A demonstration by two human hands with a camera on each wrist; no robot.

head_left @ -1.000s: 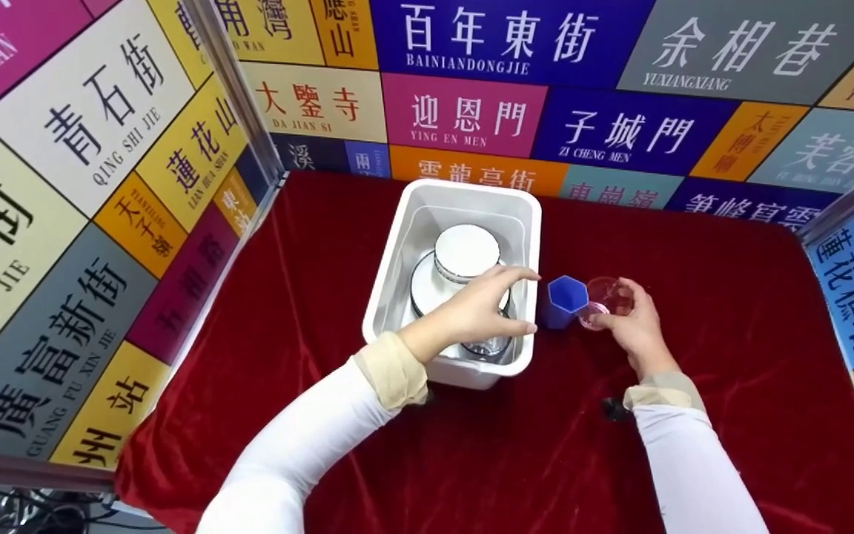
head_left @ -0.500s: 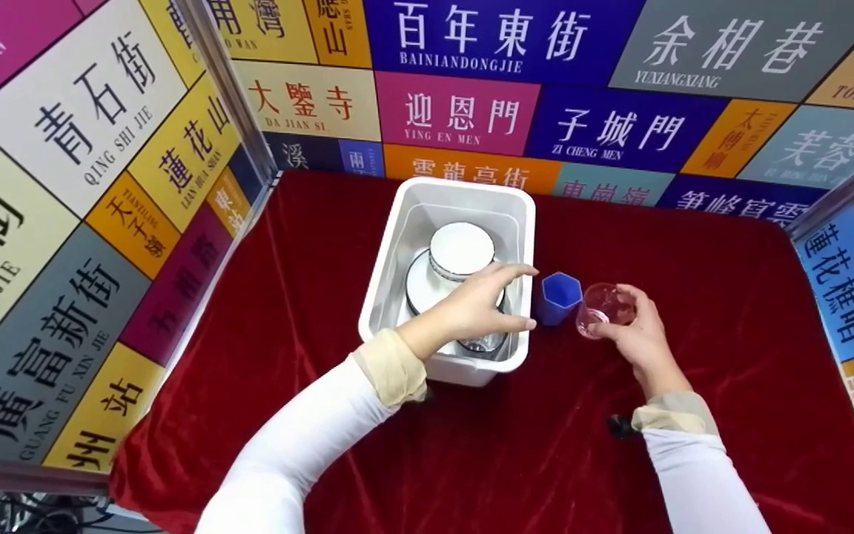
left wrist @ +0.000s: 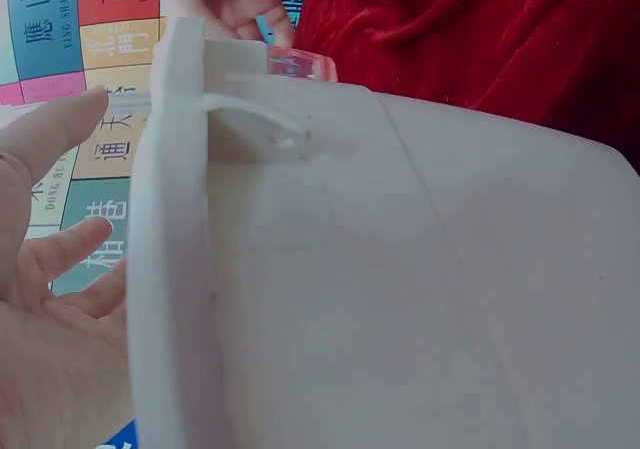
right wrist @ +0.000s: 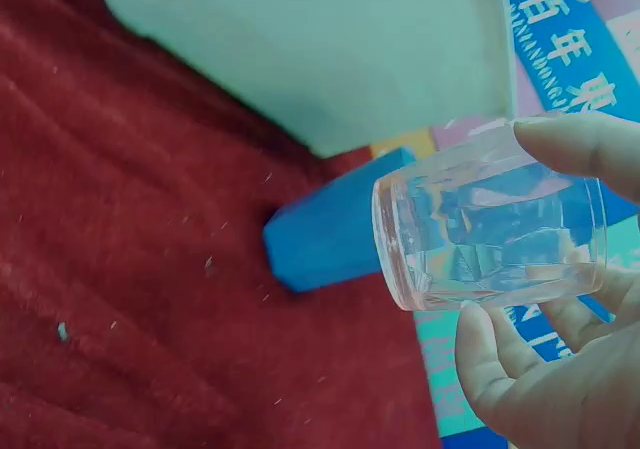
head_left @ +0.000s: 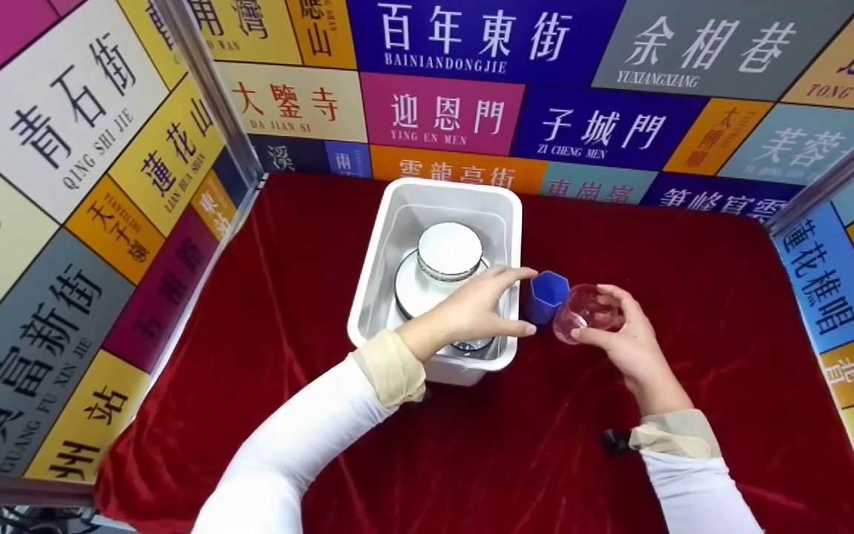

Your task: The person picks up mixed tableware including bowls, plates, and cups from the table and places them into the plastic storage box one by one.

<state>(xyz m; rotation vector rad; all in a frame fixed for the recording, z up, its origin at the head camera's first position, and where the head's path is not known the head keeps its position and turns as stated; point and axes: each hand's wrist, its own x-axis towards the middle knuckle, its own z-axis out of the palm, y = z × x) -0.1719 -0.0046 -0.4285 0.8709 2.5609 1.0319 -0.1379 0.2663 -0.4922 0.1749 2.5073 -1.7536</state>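
A clear pinkish cup is held in my right hand; in the right wrist view the cup lies tilted between thumb and fingers. Just left of it a blue hexagonal cup stands upright on the red cloth. My left hand hovers over the right side of a white basin, thumb and forefinger spread towards the blue cup and holding nothing. Inside the basin a small round white-topped piece sits on a larger white round one. A glass piece is partly hidden under the left hand.
Red velvet cloth covers the table. Panels with printed street names rise along the back, left and right edges. Cables lie on the floor at the lower left.
The right hand has raised the clear cup a little and shows more of it. The head view has shifted slightly. My left hand sits slightly further right relative to the basin.
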